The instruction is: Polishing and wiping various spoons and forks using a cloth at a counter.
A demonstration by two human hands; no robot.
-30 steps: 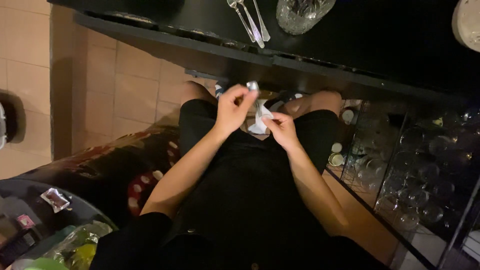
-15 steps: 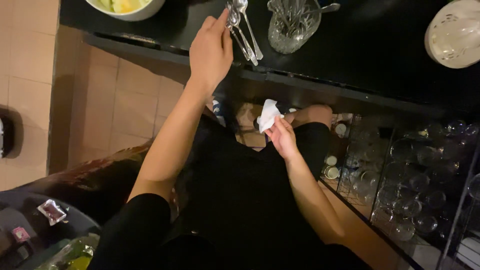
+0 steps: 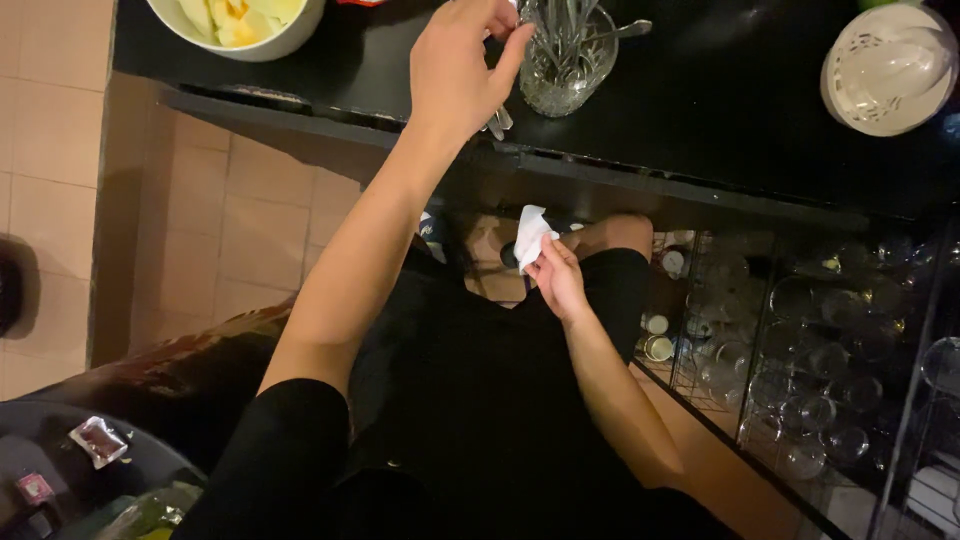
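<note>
Two hands, well apart. Across the top of the frame runs the black counter [image 3: 720,110], with a white bowl [image 3: 240,25] upper left, a pale round dish [image 3: 888,68] upper right, and racked glasses [image 3: 800,370] in shadow at lower right. My left hand [image 3: 455,70] is at top centre, fingers pinched on cutlery [image 3: 497,122] whose handles point down toward me, just left of the cut-glass holder [image 3: 565,60] that stands close beside my fingertips. My right hand [image 3: 558,282], mid-frame over my lap, pinches a small white cloth [image 3: 530,235], upright above the fingers.
</note>
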